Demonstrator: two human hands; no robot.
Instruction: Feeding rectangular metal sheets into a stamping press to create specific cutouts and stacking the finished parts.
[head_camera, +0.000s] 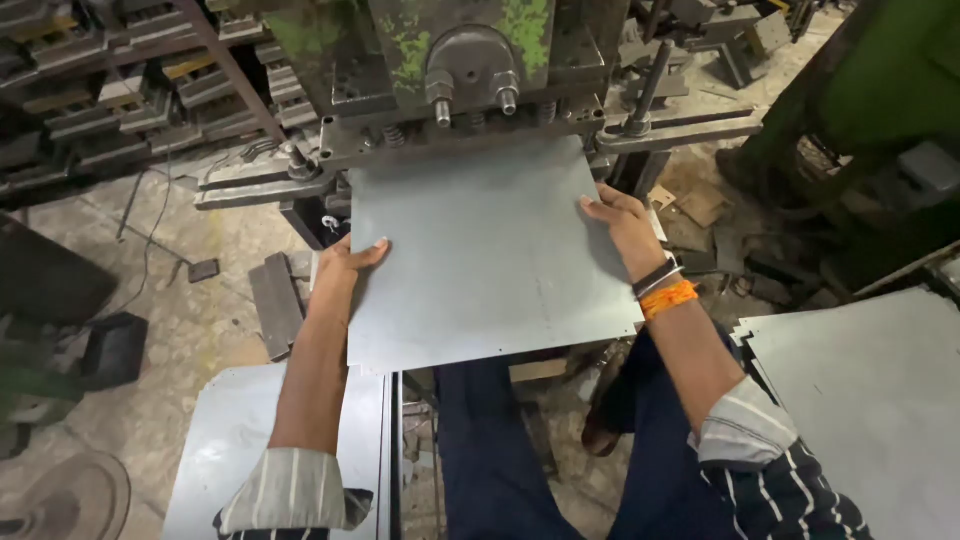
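- Hands are gripping a flat grey metal sheet (480, 260), its far edge lying under the green press (460, 50).
- Left hand (345, 265) is clasping the sheet's left edge.
- Right hand (622, 222) is clasping its right edge.
- More sheets (870, 400) are lying right of the press.

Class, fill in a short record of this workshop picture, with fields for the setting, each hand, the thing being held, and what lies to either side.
Setting: a seated person at a worn green press in a workshop
Held thing: flat grey metal sheet, its far edge under the press head
Left hand: grips the sheet's left edge
Right hand: grips the sheet's right edge; an orange band on the wrist
Left side: grey sheet stack, low
Right side: second stack of sheets
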